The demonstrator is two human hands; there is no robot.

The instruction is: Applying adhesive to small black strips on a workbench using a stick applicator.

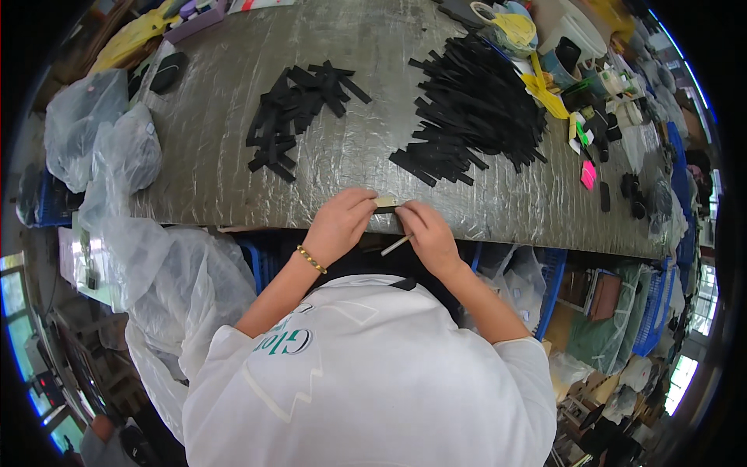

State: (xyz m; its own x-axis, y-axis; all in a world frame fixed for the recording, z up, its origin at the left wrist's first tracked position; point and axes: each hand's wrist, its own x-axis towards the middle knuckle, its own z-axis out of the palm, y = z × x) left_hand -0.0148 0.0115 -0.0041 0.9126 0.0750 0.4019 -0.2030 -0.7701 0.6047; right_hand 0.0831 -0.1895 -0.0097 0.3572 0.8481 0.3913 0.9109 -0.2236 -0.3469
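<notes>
At the table's near edge, my left hand [342, 223] pinches one end of a short black strip [385, 210]. A pale, ruler-like piece [385, 201] lies along the strip's far side, between my fingertips. My right hand [429, 236] grips the strip's other end. Out from under its palm sticks a thin pale rod [397, 245], perhaps a marking pen; its kind is hard to make out. Beyond my hands lie a small loose pile of black strips [299, 101] on the left and a much larger heap of black strips [478, 105] on the right.
The table [210, 140] has a shiny, wrinkled covering. Clear plastic bags [179, 272] hang at its left. Tubs [572, 39], yellow tape [513, 31], a pink piece [588, 175] and small black parts [633, 194] crowd its right side. Blue crates [650, 311] stand below.
</notes>
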